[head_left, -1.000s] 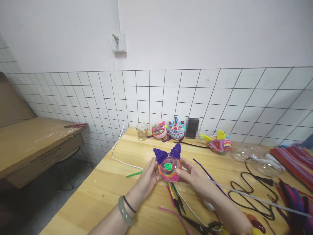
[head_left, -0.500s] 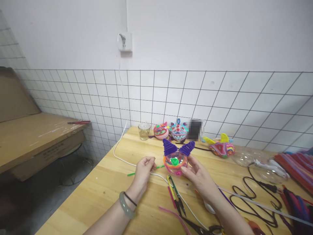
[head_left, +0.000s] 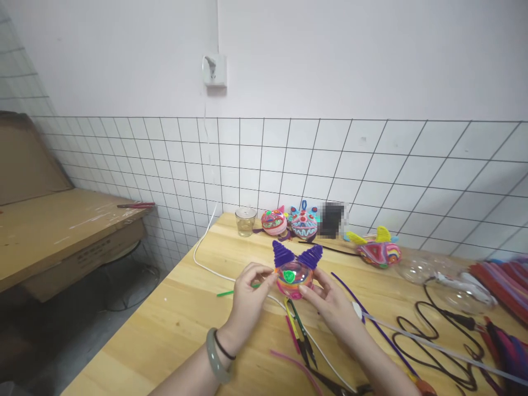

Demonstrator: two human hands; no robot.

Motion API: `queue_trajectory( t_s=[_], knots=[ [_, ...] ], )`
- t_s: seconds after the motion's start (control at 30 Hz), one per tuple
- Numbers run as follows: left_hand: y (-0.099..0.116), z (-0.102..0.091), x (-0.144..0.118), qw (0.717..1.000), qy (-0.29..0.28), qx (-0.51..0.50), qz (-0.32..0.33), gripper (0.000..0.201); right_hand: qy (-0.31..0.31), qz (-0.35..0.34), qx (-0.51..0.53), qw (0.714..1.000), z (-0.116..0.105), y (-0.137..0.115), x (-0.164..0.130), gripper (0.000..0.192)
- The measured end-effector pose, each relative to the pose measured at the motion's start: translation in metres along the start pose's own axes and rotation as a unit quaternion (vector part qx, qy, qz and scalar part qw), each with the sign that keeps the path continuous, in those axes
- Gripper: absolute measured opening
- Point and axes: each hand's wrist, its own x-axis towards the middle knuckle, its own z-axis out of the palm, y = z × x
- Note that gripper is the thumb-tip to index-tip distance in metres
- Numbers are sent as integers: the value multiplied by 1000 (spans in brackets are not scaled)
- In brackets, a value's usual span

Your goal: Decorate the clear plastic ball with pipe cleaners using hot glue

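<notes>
Head view: left fingers (head_left: 268, 281) and right fingers (head_left: 310, 296) pinch the purple-eared ball (head_left: 304, 273); a glass cup (head_left: 246, 215) holds pale liquid (head_left: 245, 227).

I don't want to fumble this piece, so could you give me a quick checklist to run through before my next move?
1. Craft ball supported on both sides: ok, the left hand and right hand are both on it.
2. Purple ears both on top and upright: ok, each leans slightly outward.
3. Green spiral firmly fixed: cannot tell, its attachment is not visible.
4. Snips laid down and near the hands: ok, on the table between the forearms.
5. Space below the ball free of cords: not ok, a white cord runs past the snips.
</notes>
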Motion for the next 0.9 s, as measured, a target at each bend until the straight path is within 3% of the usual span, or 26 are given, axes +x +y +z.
queue_trajectory(
  t_s=[0.1, 0.6, 0.7, 0.83, 0.9],
  knots=[
    [2, 1, -4, 995, -35, 67, 64, 11, 8, 1, 18, 1000, 6, 3, -3, 44],
    [-4, 1, -10, 988, -39, 104, 110, 13, 59, -4, 32, 998, 23, 3, -9, 45],
    [-4, -1, -7, 994, -22, 68, 80, 20, 56, -8, 18, 998, 19, 0, -7, 48],
    [-7, -5, 5, 996, 81, -39, 0, 30, 62, 3, 15, 998, 9, -3, -3, 43],
    [-9, -8, 12, 988, 99, -104, -56, 34, 67, 28, 30, 997, 2, -5, -1, 41]
  ],
)
